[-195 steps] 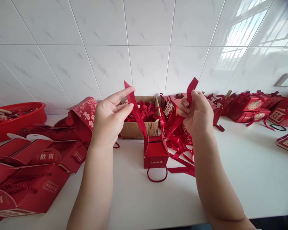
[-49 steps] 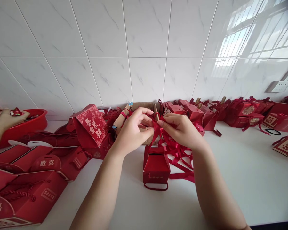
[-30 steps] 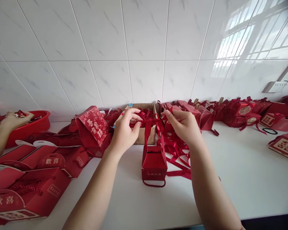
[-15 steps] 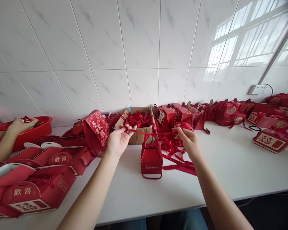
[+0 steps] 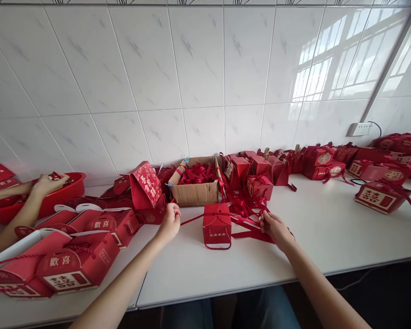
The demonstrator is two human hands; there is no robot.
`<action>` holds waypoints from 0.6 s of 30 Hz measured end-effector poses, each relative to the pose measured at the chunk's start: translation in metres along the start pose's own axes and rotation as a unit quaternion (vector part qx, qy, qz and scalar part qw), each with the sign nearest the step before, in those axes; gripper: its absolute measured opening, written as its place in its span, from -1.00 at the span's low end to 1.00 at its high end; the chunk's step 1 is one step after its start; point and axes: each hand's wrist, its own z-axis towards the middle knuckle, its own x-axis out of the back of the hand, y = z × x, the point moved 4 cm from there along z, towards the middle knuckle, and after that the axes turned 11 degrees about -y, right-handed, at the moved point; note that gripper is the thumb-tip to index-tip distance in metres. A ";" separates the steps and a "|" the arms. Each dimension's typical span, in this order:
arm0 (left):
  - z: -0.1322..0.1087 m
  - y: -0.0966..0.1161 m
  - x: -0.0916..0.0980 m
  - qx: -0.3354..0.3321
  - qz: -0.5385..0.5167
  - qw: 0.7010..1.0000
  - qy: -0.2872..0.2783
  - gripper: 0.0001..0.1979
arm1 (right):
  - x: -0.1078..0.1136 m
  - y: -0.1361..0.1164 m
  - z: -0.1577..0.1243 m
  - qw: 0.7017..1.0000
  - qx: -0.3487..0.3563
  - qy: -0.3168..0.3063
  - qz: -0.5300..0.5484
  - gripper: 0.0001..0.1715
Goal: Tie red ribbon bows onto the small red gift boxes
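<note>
A small red gift box [image 5: 217, 228] with gold lettering stands on the white table, its top folded flat and a cord handle hanging at its front. Across its top runs a narrow red ribbon [image 5: 193, 220], stretched out to both sides. My left hand [image 5: 171, 222] is closed on the ribbon's left end, left of the box. On the other side my right hand [image 5: 274, 226] pinches the right end, above a loose heap of red ribbons [image 5: 248, 205]. Behind the box sits an open cardboard carton [image 5: 196, 193] with more red ribbon in it.
Larger red boxes with rope handles [image 5: 78, 262] crowd the left. Beyond them another person's hands [image 5: 50, 183] hold small items over a red basin [image 5: 76, 183]. Several ribboned boxes [image 5: 324, 160] line the wall at right, and one lies nearer [image 5: 380, 197].
My hands have moved lower and farther apart, pulling the ribbon down onto the box. The box top, raised before, is now drawn flat. The view has tilted slightly.
</note>
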 end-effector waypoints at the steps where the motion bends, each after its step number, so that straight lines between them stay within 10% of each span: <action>1: -0.006 -0.007 -0.002 -0.003 0.031 0.999 -0.008 -0.79 | 0.001 0.003 -0.002 1.000 -0.009 -0.002 -0.019 -0.47; 18: -0.016 -0.020 -0.012 -0.011 0.192 0.980 -0.056 -0.69 | 0.009 -0.015 -0.009 0.968 0.035 0.059 -0.240 -0.35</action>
